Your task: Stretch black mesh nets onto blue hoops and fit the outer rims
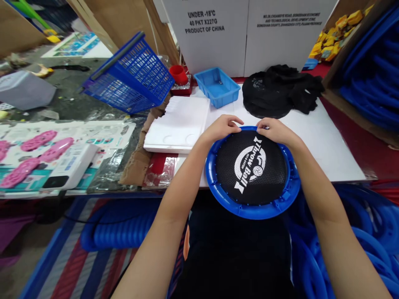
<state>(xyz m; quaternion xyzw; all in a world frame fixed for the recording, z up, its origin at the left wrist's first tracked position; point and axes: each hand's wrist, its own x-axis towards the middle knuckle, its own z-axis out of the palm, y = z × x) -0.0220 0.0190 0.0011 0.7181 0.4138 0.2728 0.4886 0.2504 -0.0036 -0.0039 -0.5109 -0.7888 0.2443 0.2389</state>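
Observation:
A round blue plastic ring point(215, 182) with black mesh point(224, 162) across its middle lies tilted over the table's near edge. White "Throw Ball" lettering is printed on the mesh. My left hand point(222, 127) grips the ring's far rim, thumb and forefinger bent around its edge. Just to the right, my right hand point(274, 130) pinches the mesh's far edge where it meets the rim. A narrow stretch of rim shows between the two hands. Small pegs and clips run along the near part of the ring. What lies under my fingertips is hidden.
Behind the ring are a pile of black mesh pieces point(280, 89), a light-blue tray point(218, 89), white foam point(177, 124) and a red cup point(178, 74). A blue basket point(131, 74) leans at left. More blue rings point(370, 83) fill a box at right; others lie below the table.

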